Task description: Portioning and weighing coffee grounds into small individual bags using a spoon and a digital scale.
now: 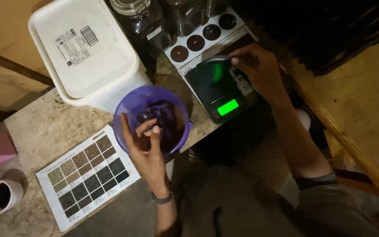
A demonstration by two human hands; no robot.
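Note:
My left hand (144, 149) reaches into a purple plastic bowl (128, 103) of dark brown grounds or beans and pinches a small dark scoop (144, 116) between thumb and fingers. My right hand (259, 70) rests on the far right part of a black digital scale (213, 83), its fingers curled over a small dark dish on the platform; the scale's display (227, 107) glows green. Whether the right hand grips the dish is unclear.
A white lidded tub (84, 48) stands behind the bowl. Dark glass jars (143, 22) and a white tray with round dark samples (196, 43) sit at the back. A colour chart card (88, 173) and a white cup (1, 196) lie on the wooden table's left.

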